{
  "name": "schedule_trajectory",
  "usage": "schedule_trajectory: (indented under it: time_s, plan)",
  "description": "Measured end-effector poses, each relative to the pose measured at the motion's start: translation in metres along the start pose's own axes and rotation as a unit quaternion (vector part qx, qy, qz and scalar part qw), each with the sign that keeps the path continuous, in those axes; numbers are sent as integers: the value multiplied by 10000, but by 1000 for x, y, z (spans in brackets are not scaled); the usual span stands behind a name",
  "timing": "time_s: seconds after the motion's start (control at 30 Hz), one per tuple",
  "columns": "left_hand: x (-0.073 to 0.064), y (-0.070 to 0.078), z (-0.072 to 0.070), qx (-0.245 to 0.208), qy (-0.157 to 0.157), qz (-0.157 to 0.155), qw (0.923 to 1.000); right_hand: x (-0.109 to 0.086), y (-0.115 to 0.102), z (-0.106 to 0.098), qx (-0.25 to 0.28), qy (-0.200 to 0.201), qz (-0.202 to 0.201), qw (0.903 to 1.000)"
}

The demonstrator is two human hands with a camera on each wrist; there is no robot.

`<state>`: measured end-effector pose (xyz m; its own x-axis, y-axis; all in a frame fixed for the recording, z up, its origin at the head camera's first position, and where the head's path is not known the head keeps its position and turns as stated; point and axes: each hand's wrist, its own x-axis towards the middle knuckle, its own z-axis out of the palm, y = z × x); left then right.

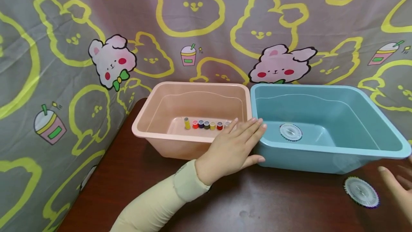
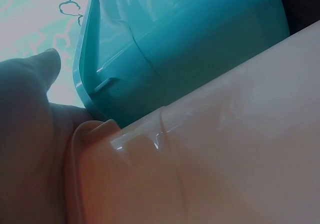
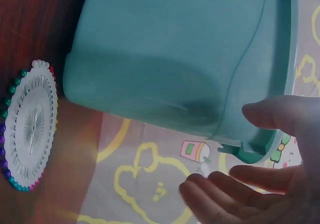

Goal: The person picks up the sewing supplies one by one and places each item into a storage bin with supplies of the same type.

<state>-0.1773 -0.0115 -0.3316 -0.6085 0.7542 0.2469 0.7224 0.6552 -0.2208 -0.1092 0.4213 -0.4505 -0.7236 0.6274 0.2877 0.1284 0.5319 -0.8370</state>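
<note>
My left hand [image 1: 233, 148] lies with straight fingers across the front rims where the pink basin [image 1: 180, 137] and the blue basin [image 1: 322, 149] meet, its thumb held apart. In the left wrist view, the hand [image 2: 30, 129] is right at the pink rim. At the right edge of the head view, my right hand [image 1: 399, 189] is partly cut off. The right wrist view shows this hand [image 3: 270, 179] with fingers apart, holding nothing, at the blue basin's corner. Near it on the table lies a pin wheel [image 1: 361, 192] with coloured ball heads.
Inside the pink basin, several small thread spools [image 1: 207, 125] stand in a row, partly hidden by my left hand. Another pin wheel [image 1: 290, 132], with white heads, lies in the blue basin. A patterned curtain [image 1: 206, 17] hangs behind the dark wooden table [image 1: 257, 203].
</note>
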Motion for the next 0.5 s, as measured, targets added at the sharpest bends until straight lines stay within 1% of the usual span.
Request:
schedule_trajectory:
  time_s: [0.03, 0.07, 0.1, 0.13, 0.2, 0.23, 0.27, 0.3, 0.33, 0.4, 0.47, 0.5]
  plan:
    - [0, 0, 0, 8, -4, -1, 10000, 6, 15, 2, -45, -32, -2, 10000]
    - [0, 0, 0, 13, -6, 1, 10000, 9, 25, 4, -111, -108, 81, 9998]
    - [0, 0, 1, 20, -9, 3, 10000, 12, 36, 6, -230, -166, 31, 9996]
    - [0, 0, 1, 30, -10, 2, 10000, 14, 42, 6, -242, -305, -33, 9992]
    - [-1, 1, 1, 34, 1, 13, 10000, 13, 41, 6, -174, -597, -292, 9976]
    - [-1, 1, 2, 40, 14, 17, 10000, 11, 36, 5, -203, -745, -402, 9962]
    - [-1, 1, 2, 47, 31, 24, 10000, 8, 26, 3, -217, -930, -442, 9945]
    - [-1, 1, 2, 54, 47, 27, 10000, 5, 13, 1, -247, -1084, -459, 9927]
    - [-1, 1, 2, 59, 62, 32, 10000, 1, -1, 0, -412, -1212, -448, 9908]
    - [-1, 1, 2, 74, 91, 39, 9999, -4, -23, -2, -988, -1351, -568, 9843]
    - [-1, 1, 3, 86, 108, 44, 9999, -8, -42, -3, -1584, -1569, -713, 9722]
    - [-1, 1, 3, 84, 111, 46, 9999, -9, -46, -3, -1894, -1597, -819, 9654]
